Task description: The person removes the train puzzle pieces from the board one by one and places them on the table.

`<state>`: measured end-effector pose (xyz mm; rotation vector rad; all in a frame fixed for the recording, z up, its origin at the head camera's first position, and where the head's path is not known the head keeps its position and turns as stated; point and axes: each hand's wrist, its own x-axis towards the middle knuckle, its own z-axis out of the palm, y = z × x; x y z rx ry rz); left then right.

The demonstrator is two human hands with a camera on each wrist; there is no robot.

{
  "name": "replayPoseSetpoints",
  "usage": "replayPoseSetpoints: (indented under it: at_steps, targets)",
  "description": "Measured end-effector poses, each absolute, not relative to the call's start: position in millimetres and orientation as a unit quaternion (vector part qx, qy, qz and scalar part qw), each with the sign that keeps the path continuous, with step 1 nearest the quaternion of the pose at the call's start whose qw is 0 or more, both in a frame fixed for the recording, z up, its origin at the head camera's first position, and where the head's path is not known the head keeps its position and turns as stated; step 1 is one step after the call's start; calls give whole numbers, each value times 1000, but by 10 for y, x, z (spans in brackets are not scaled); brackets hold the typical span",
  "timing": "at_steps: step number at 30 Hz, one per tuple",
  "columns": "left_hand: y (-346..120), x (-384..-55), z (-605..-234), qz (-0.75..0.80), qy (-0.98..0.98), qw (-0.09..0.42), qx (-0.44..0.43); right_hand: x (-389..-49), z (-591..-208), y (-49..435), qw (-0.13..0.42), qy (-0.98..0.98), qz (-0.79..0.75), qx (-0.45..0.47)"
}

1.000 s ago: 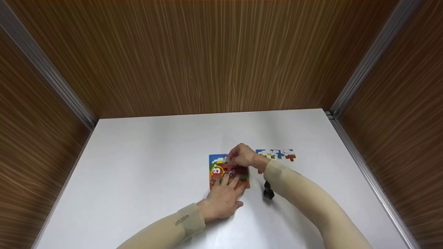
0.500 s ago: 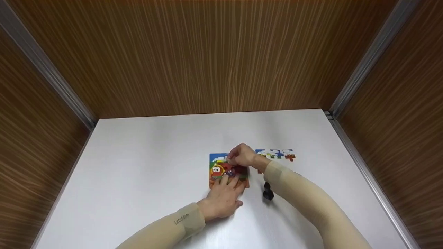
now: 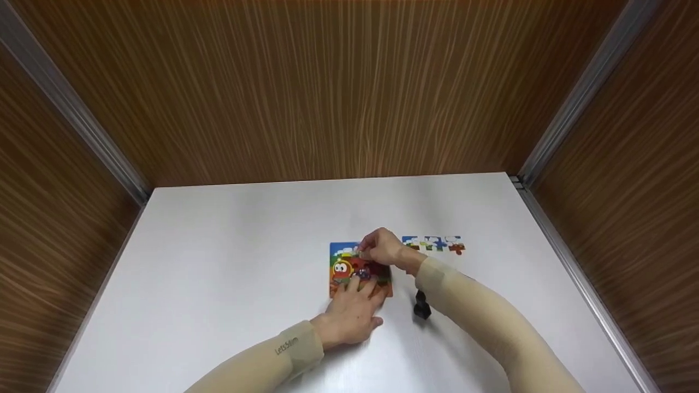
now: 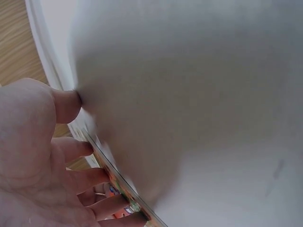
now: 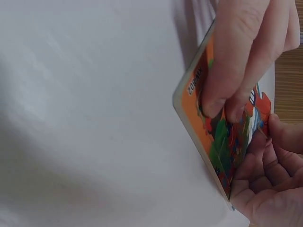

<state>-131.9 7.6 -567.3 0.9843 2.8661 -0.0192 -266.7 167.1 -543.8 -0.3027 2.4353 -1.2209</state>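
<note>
A puzzle board (image 3: 335, 247) with a colourful cartoon picture lies on the white table. My left hand (image 3: 348, 317) rests on its lower part with fingers spread, and the left wrist view shows those fingers (image 4: 110, 206) over the board's edge. At the upper right of the board, my right hand (image 3: 380, 246) pinches a small puzzle piece (image 5: 261, 130) between thumb and fingertips. Most of that piece is hidden by the fingers. Dark red gaps in the board show between the two hands.
Several loose puzzle pieces (image 3: 435, 243) lie right of the board, some partly hidden behind the right wrist. A small black object (image 3: 421, 307) shows beside the right forearm. Wood-patterned walls (image 3: 327, 93) enclose the white table (image 3: 229, 256) at the back and sides.
Both hands hold nearly the same places on the board. The head view has shifted very slightly; no piece has visibly changed place.
</note>
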Motion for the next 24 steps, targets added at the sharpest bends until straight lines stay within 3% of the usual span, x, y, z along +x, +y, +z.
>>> replayPoseSetpoints:
  at_steps: [11, 19, 24]
  targets:
    - [59, -1329, -5677, -6, 946, 50, 320, -2703, -5384, 1708, 153, 881, -407, -187]
    - [64, -1320, -5671, 3, 947, 66, 315, -2788, -5185, 1832, 181, 864, -448, -141]
    - [67, -1329, -5648, 13, 949, 77, 307, -2799, -5073, 1975, 169, 870, -440, -147]
